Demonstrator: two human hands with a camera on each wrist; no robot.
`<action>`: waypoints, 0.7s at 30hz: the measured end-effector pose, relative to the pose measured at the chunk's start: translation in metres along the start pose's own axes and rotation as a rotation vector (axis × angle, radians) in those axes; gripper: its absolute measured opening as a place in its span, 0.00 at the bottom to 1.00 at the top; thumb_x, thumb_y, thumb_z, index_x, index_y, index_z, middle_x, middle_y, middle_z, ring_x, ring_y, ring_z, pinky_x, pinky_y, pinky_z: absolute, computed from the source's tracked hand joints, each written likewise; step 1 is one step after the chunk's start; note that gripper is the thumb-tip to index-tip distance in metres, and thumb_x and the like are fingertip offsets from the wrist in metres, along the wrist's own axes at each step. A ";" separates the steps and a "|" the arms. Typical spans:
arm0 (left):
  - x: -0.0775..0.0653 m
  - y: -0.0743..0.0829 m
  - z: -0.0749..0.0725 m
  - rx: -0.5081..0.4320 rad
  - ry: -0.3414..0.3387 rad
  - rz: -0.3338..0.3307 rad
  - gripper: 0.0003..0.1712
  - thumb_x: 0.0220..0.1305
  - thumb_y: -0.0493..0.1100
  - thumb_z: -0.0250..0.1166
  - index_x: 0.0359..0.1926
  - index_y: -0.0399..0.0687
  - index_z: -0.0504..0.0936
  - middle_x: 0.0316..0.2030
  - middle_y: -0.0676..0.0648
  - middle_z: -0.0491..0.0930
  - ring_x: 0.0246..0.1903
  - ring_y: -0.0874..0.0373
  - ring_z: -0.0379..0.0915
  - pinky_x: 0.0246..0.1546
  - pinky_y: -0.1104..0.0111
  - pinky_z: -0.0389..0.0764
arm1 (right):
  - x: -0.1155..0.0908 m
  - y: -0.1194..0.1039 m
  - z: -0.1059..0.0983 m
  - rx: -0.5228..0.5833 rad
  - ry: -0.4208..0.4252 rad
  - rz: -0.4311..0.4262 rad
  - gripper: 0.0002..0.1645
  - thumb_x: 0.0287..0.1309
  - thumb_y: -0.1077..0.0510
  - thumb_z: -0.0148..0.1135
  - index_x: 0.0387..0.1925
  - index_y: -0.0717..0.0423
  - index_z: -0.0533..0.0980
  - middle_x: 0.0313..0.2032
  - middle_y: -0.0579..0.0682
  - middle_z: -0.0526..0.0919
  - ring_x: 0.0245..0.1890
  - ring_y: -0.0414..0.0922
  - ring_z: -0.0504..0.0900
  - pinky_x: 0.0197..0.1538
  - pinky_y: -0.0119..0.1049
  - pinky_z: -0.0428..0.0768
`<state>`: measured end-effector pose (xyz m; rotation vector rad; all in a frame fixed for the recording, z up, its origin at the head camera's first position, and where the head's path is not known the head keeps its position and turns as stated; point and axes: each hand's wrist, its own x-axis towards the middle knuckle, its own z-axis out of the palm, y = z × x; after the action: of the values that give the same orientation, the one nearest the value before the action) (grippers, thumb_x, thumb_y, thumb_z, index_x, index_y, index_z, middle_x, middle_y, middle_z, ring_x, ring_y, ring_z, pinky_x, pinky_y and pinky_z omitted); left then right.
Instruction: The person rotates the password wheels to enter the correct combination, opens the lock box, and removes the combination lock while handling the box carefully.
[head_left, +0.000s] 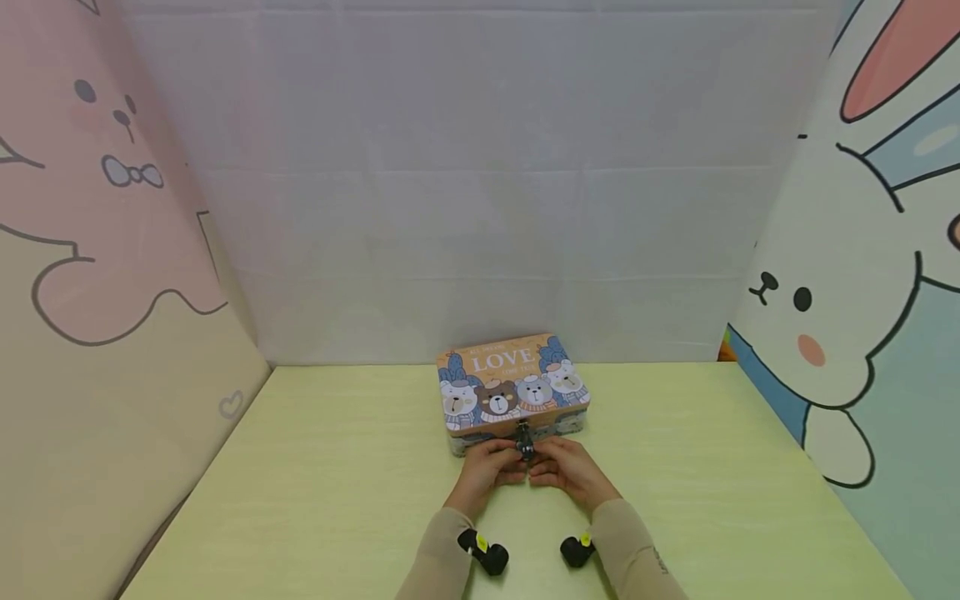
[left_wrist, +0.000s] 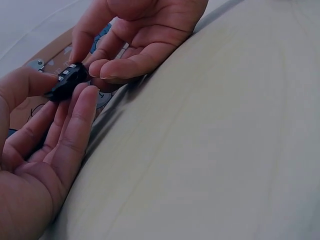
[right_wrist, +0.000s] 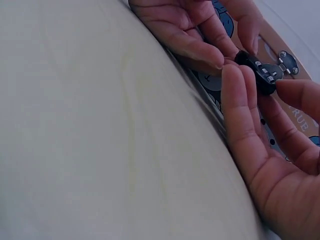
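A small black combination padlock (head_left: 525, 447) with number dials hangs at the front of a tin box (head_left: 517, 383). The tin's lid shows bears and the word LOVE, and it is closed. From one end my left hand (head_left: 487, 473) pinches the padlock between thumb and fingers. My right hand (head_left: 573, 472) pinches the other end. In the right wrist view, the metal hasp (right_wrist: 288, 63) shows beside the padlock (right_wrist: 261, 74). The dials on the padlock (left_wrist: 67, 81) face up in the left wrist view; their digits are too small to read.
The tin stands on a pale yellow-green table (head_left: 337, 467), near its back edge. Behind rises a white cloth backdrop (head_left: 480, 183). Panels with cartoon animals (head_left: 840, 333) flank both sides. A black device (head_left: 487, 553) is worn at each wrist.
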<state>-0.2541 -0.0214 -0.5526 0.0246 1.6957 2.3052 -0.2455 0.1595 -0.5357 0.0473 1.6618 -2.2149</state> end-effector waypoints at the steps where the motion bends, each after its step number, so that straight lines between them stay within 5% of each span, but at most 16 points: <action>1: 0.001 0.000 0.000 0.009 -0.004 -0.003 0.14 0.66 0.31 0.62 0.50 0.24 0.77 0.36 0.43 0.82 0.31 0.56 0.83 0.36 0.62 0.88 | 0.000 0.000 0.000 -0.002 0.003 -0.002 0.10 0.74 0.62 0.50 0.40 0.61 0.77 0.31 0.52 0.81 0.28 0.41 0.83 0.36 0.35 0.87; 12: -0.001 0.005 0.001 0.094 -0.073 0.026 0.13 0.61 0.34 0.66 0.43 0.27 0.79 0.30 0.41 0.84 0.28 0.59 0.83 0.29 0.66 0.88 | 0.001 0.004 -0.001 0.018 -0.007 -0.013 0.10 0.73 0.63 0.50 0.38 0.58 0.78 0.31 0.52 0.80 0.28 0.42 0.83 0.36 0.36 0.87; 21: 0.002 0.010 0.006 0.117 -0.026 -0.033 0.12 0.62 0.31 0.65 0.45 0.26 0.78 0.27 0.45 0.83 0.26 0.60 0.82 0.26 0.69 0.86 | 0.002 0.001 0.000 0.012 -0.007 -0.006 0.09 0.73 0.63 0.50 0.40 0.61 0.77 0.31 0.53 0.80 0.28 0.42 0.83 0.36 0.36 0.87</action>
<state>-0.2575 -0.0184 -0.5419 0.0488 1.8018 2.1705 -0.2468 0.1593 -0.5368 0.0374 1.6469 -2.2276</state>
